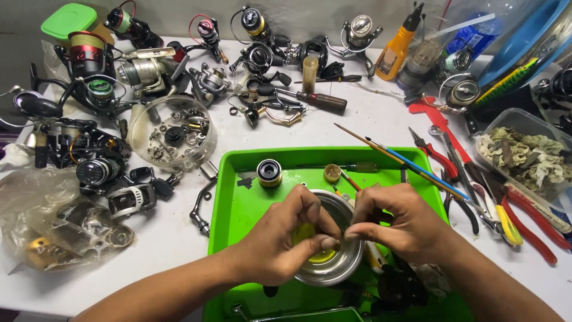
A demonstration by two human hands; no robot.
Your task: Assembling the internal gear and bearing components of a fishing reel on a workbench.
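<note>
My left hand [283,241] and my right hand [396,223] meet over a small metal bowl [339,268] that stands in a bright green tray [238,209]. The fingertips of both hands pinch a tiny part between them, too small to identify. Yellow liquid or a yellow piece lies in the bowl, partly hidden by my left hand. A reel spool [269,173] and a small brass cap [332,173] rest at the tray's far end. Dark reel parts [399,286] lie in the tray beneath my right wrist.
Several fishing reels [95,89] crowd the white table at left and back. A clear round dish of small parts [173,134], a screwdriver [316,99], an orange bottle [396,50], two brushes [405,164], red-handled pliers [524,220] and a tub of rags [527,158] surround the tray.
</note>
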